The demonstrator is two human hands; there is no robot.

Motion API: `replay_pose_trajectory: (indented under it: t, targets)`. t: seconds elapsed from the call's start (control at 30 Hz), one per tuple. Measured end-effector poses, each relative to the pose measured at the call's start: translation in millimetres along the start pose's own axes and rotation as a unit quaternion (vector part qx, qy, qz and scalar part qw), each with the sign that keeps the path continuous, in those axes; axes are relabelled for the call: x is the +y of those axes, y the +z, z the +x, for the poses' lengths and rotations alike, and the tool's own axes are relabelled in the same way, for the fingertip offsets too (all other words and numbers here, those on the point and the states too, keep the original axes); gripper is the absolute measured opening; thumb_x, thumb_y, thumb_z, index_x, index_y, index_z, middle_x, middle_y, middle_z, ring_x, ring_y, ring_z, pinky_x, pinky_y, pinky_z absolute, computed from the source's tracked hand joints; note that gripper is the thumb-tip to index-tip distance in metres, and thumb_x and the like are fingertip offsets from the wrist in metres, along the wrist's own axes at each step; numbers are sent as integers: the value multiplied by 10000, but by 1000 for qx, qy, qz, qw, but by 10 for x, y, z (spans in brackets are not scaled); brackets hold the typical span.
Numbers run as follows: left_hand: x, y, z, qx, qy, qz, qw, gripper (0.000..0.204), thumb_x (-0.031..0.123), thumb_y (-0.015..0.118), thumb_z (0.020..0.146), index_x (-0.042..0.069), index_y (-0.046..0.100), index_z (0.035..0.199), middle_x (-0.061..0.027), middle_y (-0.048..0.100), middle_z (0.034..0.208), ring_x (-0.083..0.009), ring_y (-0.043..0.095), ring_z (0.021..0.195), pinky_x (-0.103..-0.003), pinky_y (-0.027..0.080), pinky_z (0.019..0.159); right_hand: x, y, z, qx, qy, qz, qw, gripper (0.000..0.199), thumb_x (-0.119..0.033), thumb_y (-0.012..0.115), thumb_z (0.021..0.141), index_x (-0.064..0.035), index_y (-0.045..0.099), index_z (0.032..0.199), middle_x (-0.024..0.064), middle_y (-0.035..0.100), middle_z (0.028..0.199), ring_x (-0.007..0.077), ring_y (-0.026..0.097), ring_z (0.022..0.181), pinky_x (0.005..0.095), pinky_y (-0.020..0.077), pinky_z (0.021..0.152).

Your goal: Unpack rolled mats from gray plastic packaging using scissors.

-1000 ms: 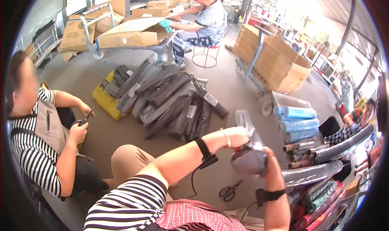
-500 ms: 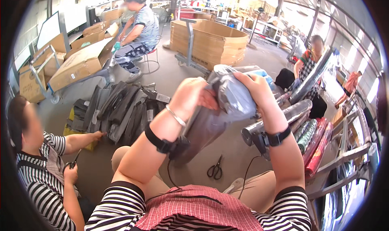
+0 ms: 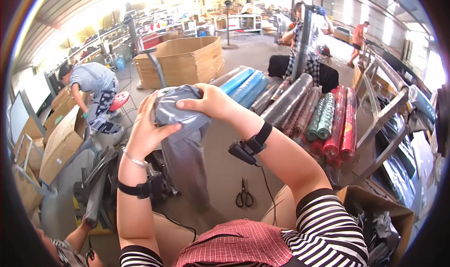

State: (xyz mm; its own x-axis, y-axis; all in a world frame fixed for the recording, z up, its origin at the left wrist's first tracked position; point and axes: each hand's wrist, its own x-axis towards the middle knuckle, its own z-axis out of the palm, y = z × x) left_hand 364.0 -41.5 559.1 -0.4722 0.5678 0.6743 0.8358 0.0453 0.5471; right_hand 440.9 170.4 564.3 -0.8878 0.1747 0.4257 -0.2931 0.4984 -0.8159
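Note:
A long roll in a grey plastic bag (image 3: 185, 159) stands in front of me, its lower end by the floor between my knees. My left hand (image 3: 144, 125) grips the bunched top of the bag from the left side, thumb across the front. From the right, my right hand (image 3: 209, 101) presses on the same top, with its thumb over the folded plastic. What lies inside the bag is hard to make out. Black-handled scissors (image 3: 244, 194) lie on the floor to the right of the roll.
Dark grey wrapped bundles (image 3: 96, 180) lie to the left, beside a seated co-worker's hand (image 3: 88, 222). Blue rolls (image 3: 243, 82), green rolls (image 3: 323, 119) and red rolls (image 3: 348, 121) lie at right. A large cardboard box (image 3: 187, 56) stands ahead; an open carton (image 3: 375, 196) is near right.
My view has swung to the right. Both hands have moved with the roll, which stands more upright now, and the hands sit closer together around its top. The co-worker at far left bends forward.

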Motion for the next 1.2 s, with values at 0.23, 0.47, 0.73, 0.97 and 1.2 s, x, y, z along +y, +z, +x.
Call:
replay_pose_trajectory:
  t: [0.23, 0.47, 0.73, 0.97, 1.2]
  targets:
    - [43, -76, -74, 12, 24, 143, 989, 939, 210, 925, 530, 30, 488, 1341, -163, 549, 1195, -312, 550, 1119, -392, 457, 962, -107, 102, -200, 82, -44, -43, 995, 754, -441, 878, 653, 71, 605, 1135, 194, 689, 1004, 237, 670, 960, 337, 516, 851]
    - [217, -52, -211, 37, -16, 159, 986, 828, 63, 868, 541, 83, 545, 1304, -103, 559, 1068, -281, 572, 955, -364, 494, 839, -284, 328, -450, 136, -176, -137, 965, 520, -293, 840, 726, 6, 641, 1103, 194, 678, 958, 293, 676, 919, 357, 518, 797]
    - [27, 146, -586, 30, 126, 155, 979, 516, -38, 605, 634, 53, 631, 1142, -148, 649, 1015, -353, 614, 905, -417, 513, 800, -226, 112, -229, 171, -181, -126, 960, 493, -360, 751, 812, -22, 650, 1157, 199, 642, 1126, 332, 596, 1103, 395, 482, 926]
    - [-1032, 1121, -1580, -510, 7, 103, 854, 404, 57, 604, 729, 99, 678, 1124, -148, 671, 1026, -353, 626, 981, -426, 507, 830, 121, 59, 299, -1, -59, -136, 989, 637, -507, 688, 844, -65, 587, 1291, 189, 643, 1205, 274, 599, 1145, 355, 441, 984]
    - [-1357, 1288, -1765, -613, -50, -45, 787, 472, 193, 740, 755, 72, 630, 1199, -131, 683, 1093, -304, 648, 990, -371, 509, 878, 457, -13, 487, 81, 31, -93, 992, 607, -505, 658, 861, -60, 604, 1270, 199, 650, 1156, 249, 595, 1108, 336, 436, 968]
